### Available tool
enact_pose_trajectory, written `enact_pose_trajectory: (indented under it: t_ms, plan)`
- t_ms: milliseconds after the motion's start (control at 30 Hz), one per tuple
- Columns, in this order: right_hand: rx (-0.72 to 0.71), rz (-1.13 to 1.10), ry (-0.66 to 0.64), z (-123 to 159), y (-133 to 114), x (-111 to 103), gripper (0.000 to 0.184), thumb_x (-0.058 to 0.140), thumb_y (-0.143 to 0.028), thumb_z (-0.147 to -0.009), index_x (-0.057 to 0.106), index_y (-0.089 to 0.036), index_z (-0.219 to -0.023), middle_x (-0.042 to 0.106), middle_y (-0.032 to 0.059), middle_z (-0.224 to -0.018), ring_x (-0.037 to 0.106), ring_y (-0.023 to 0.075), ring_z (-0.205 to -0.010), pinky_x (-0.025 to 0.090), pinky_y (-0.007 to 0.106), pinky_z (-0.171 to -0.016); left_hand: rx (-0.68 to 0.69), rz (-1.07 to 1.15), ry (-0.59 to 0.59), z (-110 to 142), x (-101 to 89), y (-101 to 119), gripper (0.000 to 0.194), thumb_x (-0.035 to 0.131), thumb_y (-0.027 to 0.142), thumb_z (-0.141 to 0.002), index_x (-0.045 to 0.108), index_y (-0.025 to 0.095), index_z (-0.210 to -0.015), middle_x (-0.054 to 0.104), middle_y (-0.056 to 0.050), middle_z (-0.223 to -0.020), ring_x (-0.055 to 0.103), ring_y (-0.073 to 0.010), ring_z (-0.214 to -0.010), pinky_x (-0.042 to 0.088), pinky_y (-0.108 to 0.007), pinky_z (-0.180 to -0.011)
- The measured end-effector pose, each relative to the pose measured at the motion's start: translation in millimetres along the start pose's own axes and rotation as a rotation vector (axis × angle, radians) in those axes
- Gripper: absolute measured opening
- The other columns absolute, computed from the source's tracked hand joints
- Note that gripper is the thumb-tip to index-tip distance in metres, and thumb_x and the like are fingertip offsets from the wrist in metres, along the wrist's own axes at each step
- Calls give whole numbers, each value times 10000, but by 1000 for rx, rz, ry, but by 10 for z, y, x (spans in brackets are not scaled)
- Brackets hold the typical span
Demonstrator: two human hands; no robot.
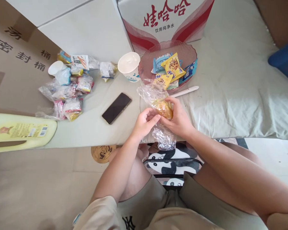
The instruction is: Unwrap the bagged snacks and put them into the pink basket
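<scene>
A clear plastic bag (pixel 166 139) with a yellow snack packet (pixel 164 109) inside it is between my hands, over the front edge of the covered surface. My right hand (pixel 181 119) wraps round the packet from the right. On the other side, my left hand (pixel 145 123) pinches the plastic, thumb and fingertips together. Loose film spreads above and below the packet. Just beyond, a pink ribbed bowl (pixel 147 64) holds several blue and yellow snack packets (pixel 174 65). A white stick-like item (pixel 185 91) lies by the bowl's near rim.
A black phone (pixel 116 108) lies left of my hands. Farther left is a pile of bagged snacks (pixel 69 89), with a pale yellow jug (pixel 21 131) nearer. A paper cup (pixel 129 65) stands beside the bowl; a white-and-red carton (pixel 165 22) rises behind.
</scene>
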State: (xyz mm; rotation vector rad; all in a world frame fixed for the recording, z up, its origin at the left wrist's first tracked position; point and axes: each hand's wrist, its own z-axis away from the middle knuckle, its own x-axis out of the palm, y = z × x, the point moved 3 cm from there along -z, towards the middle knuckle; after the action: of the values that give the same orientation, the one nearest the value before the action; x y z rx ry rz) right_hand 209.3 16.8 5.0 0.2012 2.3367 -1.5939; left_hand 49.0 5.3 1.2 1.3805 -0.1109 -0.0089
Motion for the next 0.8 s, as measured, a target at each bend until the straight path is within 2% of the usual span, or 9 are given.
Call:
enact_pose_trajectory:
  t_ms: [67,200,267,500,633,700,800]
  plan:
    - [62,-136,-35,11,-6,26,604,685,-361,-807,378,-260,-1318,547,115,-1261,576,284,-1158,482,490,-1014,5,91,33,14,18,31,340,817,447,-716,657,171,-833,660,-3,-739,603,-103,-647,492,-225,-634]
    - [263,-518,-125,18,10,83,755,680,-504,-830,244,-335,-1422,605,68,-1132,661,236,-927,571,438,-824,-54,321,22,18,57,85,317,869,394,-649,691,171,-787,663,4,-679,579,-83,-552,484,-217,-567]
    - [328,-633,-121,14,22,97,783,708,-533,-806,246,-363,-1415,623,47,-1098,670,230,-902,580,434,-804,-62,367,35,0,79,99,308,886,363,-624,695,166,-765,655,7,-649,561,-75,-522,468,-209,-534]
    - [412,-804,-56,-12,21,91,727,762,-471,-779,318,-375,-1346,630,28,-1142,673,223,-950,584,434,-864,-17,436,197,-80,187,62,395,925,330,-563,626,180,-773,613,43,-593,555,-67,-526,432,-169,-510]
    - [408,-842,-56,-10,-4,92,715,756,-467,-787,312,-384,-1341,621,25,-1171,664,220,-961,578,429,-871,43,496,242,-92,223,67,462,937,285,-551,545,199,-781,588,77,-645,573,-55,-580,459,-163,-576]
    - [392,-852,-79,-3,-27,89,700,732,-475,-808,295,-391,-1349,616,24,-1193,659,218,-980,572,426,-879,-6,496,183,-92,232,56,440,921,302,-590,560,199,-819,633,56,-746,627,-76,-671,504,-192,-660]
    - [317,-778,-154,1,-85,47,613,643,-505,-868,307,-368,-1362,615,37,-1205,645,220,-1021,562,425,-896,-171,475,-6,-71,242,5,436,878,405,-657,622,201,-945,709,-15,-898,703,-170,-821,560,-304,-784]
